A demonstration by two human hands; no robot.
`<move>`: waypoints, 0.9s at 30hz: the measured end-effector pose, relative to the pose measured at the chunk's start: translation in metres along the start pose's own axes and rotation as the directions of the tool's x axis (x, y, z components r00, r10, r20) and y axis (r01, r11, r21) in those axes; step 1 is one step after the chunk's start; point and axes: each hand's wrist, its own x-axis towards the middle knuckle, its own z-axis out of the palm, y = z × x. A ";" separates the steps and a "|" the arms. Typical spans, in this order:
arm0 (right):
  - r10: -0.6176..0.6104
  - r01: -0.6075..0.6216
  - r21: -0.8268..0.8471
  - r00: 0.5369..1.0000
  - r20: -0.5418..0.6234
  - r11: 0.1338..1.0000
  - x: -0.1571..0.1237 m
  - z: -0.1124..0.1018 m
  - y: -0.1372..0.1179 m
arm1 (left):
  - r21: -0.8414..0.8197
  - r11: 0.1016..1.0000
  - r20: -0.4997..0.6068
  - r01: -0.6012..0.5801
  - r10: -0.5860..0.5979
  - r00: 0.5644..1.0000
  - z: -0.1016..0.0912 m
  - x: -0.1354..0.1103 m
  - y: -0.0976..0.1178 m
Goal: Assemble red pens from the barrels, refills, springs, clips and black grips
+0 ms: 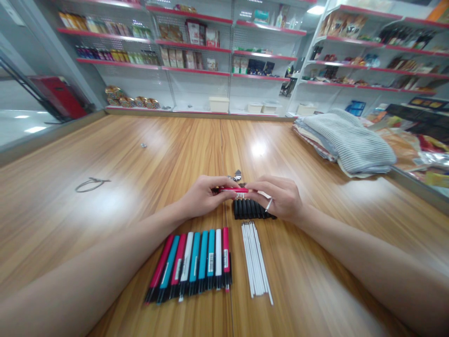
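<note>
My left hand (208, 195) pinches one end of a red pen barrel (234, 190), held level above the table. The fingers of my right hand (282, 196) close on its other end. A thin white stick (269, 204), like part of a pen refill, pokes out between the right fingers. Just below the hands lies a row of black pen parts (253, 209), partly covered by my right hand. Small shiny metal pieces (237, 175) sit behind the barrel. Nearer to me are a row of red, blue and white pen barrels (202, 255) and a bundle of white refills (253, 260).
Folded striped cloths (351, 140) are stacked at the right, beside packets (407, 145). A looped grey cord (93, 184) and a small metal bit (143, 146) lie on the left of the wooden table (182, 140). Stocked shelves (196, 70) stand behind.
</note>
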 end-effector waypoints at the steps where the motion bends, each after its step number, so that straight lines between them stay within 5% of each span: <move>1: 0.000 0.000 -0.001 1.000 -0.001 1.000 0.000 0.000 0.000 | -0.008 1.000 0.002 0.001 -0.001 1.000 0.000 0.000 0.000; 11: 0.015 -0.014 0.010 0.993 -0.119 1.000 0.004 -0.003 -0.008 | -0.205 0.978 -0.037 0.048 -0.057 0.998 -0.002 0.000 0.003; 16: 0.111 -0.102 0.068 0.983 -0.144 0.992 0.004 -0.006 -0.011 | -0.628 0.767 -0.045 0.127 -0.200 0.979 -0.006 0.001 -0.007; 20: 0.180 -0.184 -0.002 0.964 -0.196 0.983 0.004 -0.002 -0.007 | -0.715 0.689 -0.088 0.119 -0.258 0.962 -0.006 0.003 -0.013; 27: 0.288 -0.323 -0.203 0.940 -0.184 0.924 0.002 0.002 0.003 | -0.467 0.882 -0.201 0.072 -0.185 0.962 -0.005 0.003 -0.010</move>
